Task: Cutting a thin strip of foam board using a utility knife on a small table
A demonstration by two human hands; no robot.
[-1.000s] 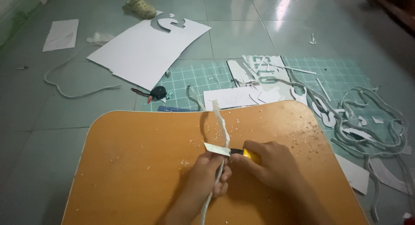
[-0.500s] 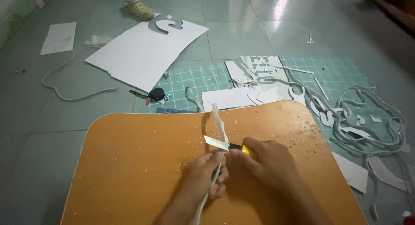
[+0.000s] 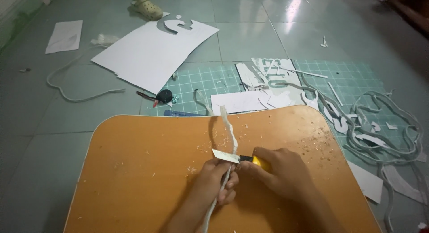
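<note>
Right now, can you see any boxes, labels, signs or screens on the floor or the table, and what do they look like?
No boxes, labels or screens show.
Nearest to a sign: flat white foam sheet with shapes cut out, on the grey tiled floor, top left.
Cut white printed sheet, on the green gridded cutting mat, beyond the orange table.
Small white paper sheet, far left on the floor.

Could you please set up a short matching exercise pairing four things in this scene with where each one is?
Things:
1. utility knife
2. thin white strip
3. large white sheet
4. clog

Places:
A. on the floor tiles at the far edge
B. in the right hand
C. pinched in the left hand, over the orange board
D. flat on the floor, beyond the green cutting mat

Pairs: 1-B, 2-C, 3-D, 4-A
</note>
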